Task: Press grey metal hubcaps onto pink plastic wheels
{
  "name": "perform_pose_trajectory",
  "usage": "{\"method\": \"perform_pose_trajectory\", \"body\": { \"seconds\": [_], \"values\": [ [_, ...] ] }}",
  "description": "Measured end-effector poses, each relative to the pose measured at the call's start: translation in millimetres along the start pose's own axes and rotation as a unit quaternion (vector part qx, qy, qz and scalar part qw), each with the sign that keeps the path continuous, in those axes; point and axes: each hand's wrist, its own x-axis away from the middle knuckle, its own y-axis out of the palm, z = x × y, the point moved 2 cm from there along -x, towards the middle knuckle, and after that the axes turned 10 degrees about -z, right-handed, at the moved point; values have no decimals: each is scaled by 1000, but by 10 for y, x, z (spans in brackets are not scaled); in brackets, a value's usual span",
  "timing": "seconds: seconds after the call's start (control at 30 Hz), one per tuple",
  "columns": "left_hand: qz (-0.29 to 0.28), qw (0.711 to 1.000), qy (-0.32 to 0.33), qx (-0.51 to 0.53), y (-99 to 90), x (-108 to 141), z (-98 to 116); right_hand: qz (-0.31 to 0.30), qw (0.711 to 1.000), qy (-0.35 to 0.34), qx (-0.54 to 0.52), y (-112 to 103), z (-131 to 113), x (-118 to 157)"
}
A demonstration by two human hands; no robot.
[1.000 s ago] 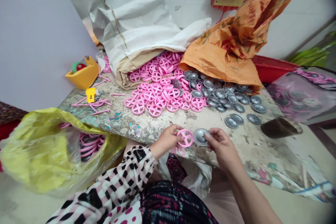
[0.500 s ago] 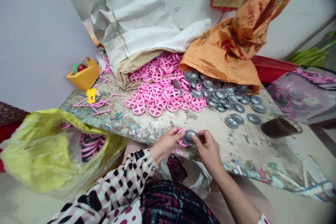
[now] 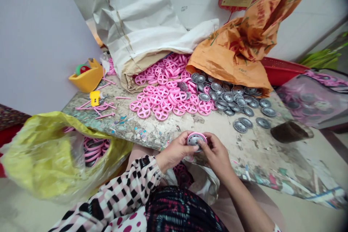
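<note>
Between my two hands, just over the table's front edge, is a pink plastic wheel (image 3: pixel 201 134) with a grey disc-shaped hubcap (image 3: pixel 194 140) lying inside its rim. My left hand (image 3: pixel 177 149) grips the wheel's left side, thumb across the front of the hubcap. From the right, my right hand (image 3: pixel 216 151) holds the same wheel, its thumb pressed on the hubcap's face. Beyond my hands lies a heap of pink spoked wheels (image 3: pixel 166 104). Many loose grey hubcaps (image 3: pixel 228 97) lie to the right of that heap.
A white sack (image 3: pixel 141 18) and an orange sack (image 3: pixel 231 50) spill onto the worn table (image 3: pixel 217 127). A dark cup (image 3: pixel 291 131) lies at right. Left are a yellow tape dispenser (image 3: pixel 88 78), pink rods (image 3: pixel 104 107) and a yellow bag (image 3: pixel 40 156) holding pink wheels.
The grey hubcap, earlier partly beside the pink wheel, now sits within its rim. My left thumb has moved onto the hubcap, and both hands are closer around the wheel.
</note>
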Motion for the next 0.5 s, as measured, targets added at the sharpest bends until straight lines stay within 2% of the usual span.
{"method": "perform_pose_trajectory", "body": {
  "seconds": [0.17,0.3,0.37,0.43,0.5],
  "values": [
    [17,998,-21,-59,30,0,-16,-12,1000,-4,-12,-33,-28,29],
    [12,988,7,-151,39,12,26,-34,999,-7,-38,-54,-44,37],
    [-5,980,17,-200,47,21,53,-50,997,-15,-58,-76,-62,33],
    [-34,976,9,-216,60,29,71,-63,993,-15,-94,-92,-73,31],
    [-41,971,5,-234,67,37,87,-70,990,-10,-123,-95,-73,35]
  ]
}}
